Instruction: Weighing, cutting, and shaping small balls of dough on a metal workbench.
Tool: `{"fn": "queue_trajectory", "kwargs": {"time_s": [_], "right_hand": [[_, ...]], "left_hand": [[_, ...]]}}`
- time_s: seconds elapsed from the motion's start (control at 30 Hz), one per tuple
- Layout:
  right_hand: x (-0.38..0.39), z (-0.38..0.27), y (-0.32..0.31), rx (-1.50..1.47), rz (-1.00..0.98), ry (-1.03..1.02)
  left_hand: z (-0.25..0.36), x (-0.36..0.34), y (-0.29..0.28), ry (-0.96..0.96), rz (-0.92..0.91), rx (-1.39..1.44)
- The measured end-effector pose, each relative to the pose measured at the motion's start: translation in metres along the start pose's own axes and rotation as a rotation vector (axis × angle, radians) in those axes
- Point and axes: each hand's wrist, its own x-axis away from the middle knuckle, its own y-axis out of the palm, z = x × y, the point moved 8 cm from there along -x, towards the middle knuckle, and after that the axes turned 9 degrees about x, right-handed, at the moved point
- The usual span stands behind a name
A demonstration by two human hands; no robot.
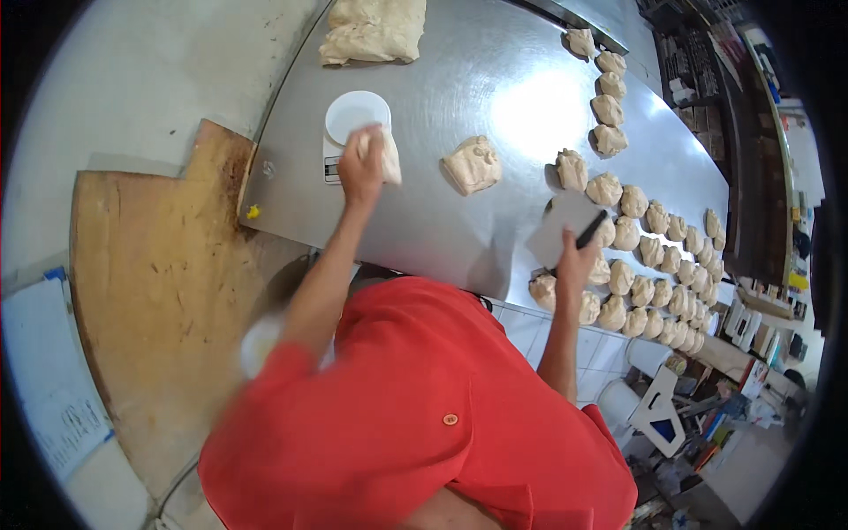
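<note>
My left hand [363, 168] is closed on a piece of dough [390, 159], at the near right side of a white kitchen scale [332, 170] with a round plate. In my right hand [574, 261] is a dough scraper [562, 224] with a wide flat blade and a black handle, held over the near rows of dough balls [626, 233]. A larger lump of dough [473, 165] rests on the steel table between my hands. At the far left lies a big slab of dough [374, 32].
The steel table [424, 231] carries several rows of dough balls on its right, and a line of them [608, 110] runs toward the far edge. A wooden board [146, 274] stands left of the table. Cluttered shelves [777, 309] are on the right.
</note>
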Motion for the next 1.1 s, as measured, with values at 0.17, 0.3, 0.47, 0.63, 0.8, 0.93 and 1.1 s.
{"fn": "queue_trajectory", "kwargs": {"time_s": [0.17, 0.3, 0.47, 0.63, 0.8, 0.93, 1.1], "right_hand": [[0.029, 0.004, -0.016, -0.218, 0.172, 0.078], [0.061, -0.014, -0.004, -0.195, 0.283, 0.038], [0.08, -0.011, 0.033, -0.256, 0.112, 0.155], [0.08, -0.029, 0.042, -0.197, 0.033, 0.011], [0.04, -0.016, 0.068, -0.183, -0.149, -0.062], [0.005, -0.065, 0.105, -0.012, -0.389, -0.282], [0.005, -0.116, 0.155, 0.276, -0.592, -0.496]], "left_hand": [[-0.015, -0.104, -0.017, 0.045, -0.25, -0.271], [0.008, -0.094, 0.011, 0.91, 0.08, -1.227], [-0.033, -0.03, 0.11, 0.301, -0.589, -0.457], [-0.083, 0.029, 0.183, 0.426, -0.358, -0.659], [-0.074, 0.043, 0.166, -0.252, -0.635, -0.449], [-0.142, 0.061, 0.102, -0.253, -0.419, -0.123], [-0.115, 0.109, 0.058, -0.535, -0.366, 0.08]]}}
